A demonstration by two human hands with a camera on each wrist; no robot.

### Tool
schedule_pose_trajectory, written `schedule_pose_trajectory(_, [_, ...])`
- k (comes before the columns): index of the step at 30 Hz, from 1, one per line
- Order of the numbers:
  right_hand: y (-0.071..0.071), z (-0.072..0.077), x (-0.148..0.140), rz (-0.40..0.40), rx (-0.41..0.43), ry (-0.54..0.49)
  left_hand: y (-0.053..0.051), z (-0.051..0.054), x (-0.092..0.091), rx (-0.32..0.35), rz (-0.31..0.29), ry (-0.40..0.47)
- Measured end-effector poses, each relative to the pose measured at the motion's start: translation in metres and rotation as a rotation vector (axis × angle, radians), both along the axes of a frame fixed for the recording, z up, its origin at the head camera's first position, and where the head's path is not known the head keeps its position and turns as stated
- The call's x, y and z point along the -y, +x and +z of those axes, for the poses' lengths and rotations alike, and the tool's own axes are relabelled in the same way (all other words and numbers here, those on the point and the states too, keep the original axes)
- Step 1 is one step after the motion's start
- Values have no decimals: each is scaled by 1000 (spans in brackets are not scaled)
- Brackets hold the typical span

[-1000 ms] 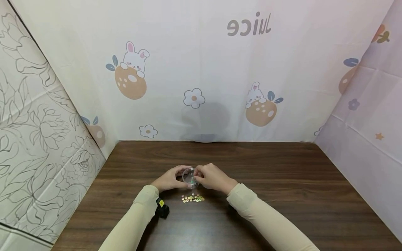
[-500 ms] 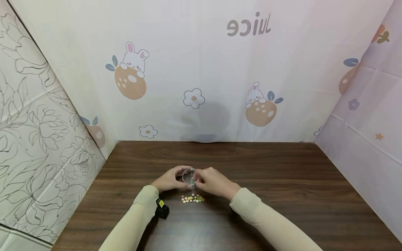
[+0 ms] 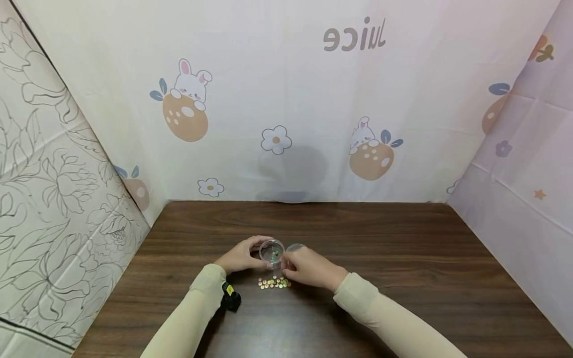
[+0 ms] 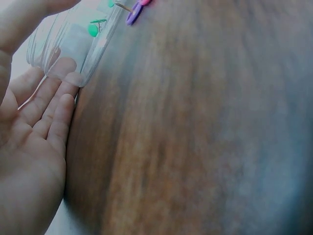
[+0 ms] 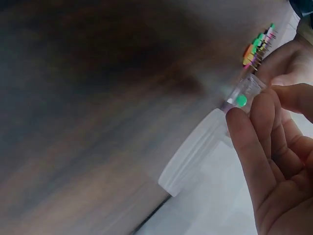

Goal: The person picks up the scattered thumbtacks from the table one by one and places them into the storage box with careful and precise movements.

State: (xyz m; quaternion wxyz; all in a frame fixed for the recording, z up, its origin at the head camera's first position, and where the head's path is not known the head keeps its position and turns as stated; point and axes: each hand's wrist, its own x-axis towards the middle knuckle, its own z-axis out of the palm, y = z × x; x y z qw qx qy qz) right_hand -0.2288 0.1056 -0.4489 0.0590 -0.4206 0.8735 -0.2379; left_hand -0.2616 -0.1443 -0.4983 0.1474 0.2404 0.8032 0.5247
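My left hand [image 3: 243, 256] holds a small clear plastic jar [image 3: 271, 251], thumb on the near side and fingers round the far side. Green thumbtacks [image 4: 94, 29] lie inside it. Just right of the jar is my right hand [image 3: 306, 266], its fingers loosely bent and nothing visible between them. Behind that hand, partly covered, a clear round lid [image 5: 193, 152] lies on the table. Closer to me than the jar, rows of coloured thumbtacks [image 3: 274, 283] rest on the wood with pins pointing up; a purple thumbtack [image 4: 133, 14] shows in the left wrist view.
The dark wooden table [image 3: 380, 238] reaches back to a printed curtain [image 3: 304, 99], and more patterned cloth hangs at both sides. Below my left wrist sits a black object [image 3: 232, 299] with a yellow mark.
My right hand has drawn back from over the jar, to the right and slightly nearer me. The green in the jar and the lid behind the hand now show. The left hand stays put.
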Motion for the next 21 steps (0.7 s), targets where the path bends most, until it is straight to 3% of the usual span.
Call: schedule_pose_trajectory(21, [9,-5,-8,79,24,105,0,1,-1,11,3,7])
